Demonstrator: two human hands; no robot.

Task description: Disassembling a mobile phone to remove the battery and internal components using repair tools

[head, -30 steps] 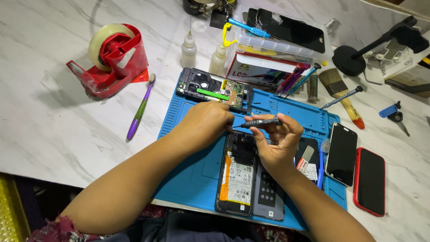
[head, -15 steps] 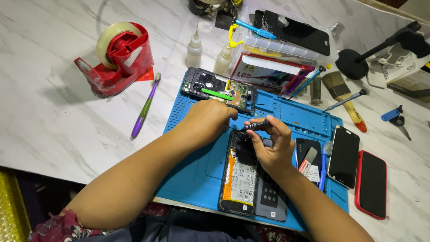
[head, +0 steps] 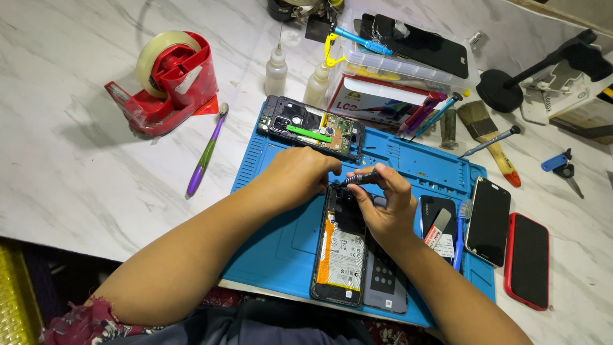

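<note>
The left hand presses on the opened phone, steadying it on the blue mat. The right hand pinches a dark tool over the phone's top end.

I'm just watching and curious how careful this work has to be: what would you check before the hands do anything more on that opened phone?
1. Opened phone lies flat on the blue mat: ok.
2. Left hand rests at the phone's top end, steadying it: ok.
3. Right hand grips the dark tool firmly: ok.
4. Tool tip sits on the right spot: cannot tell, fingers hide it.
5. Second opened phone lies clear of both hands: ok.
6. Grey back cover is tucked partly under the right forearm, so it could get nudged: not ok.
</note>
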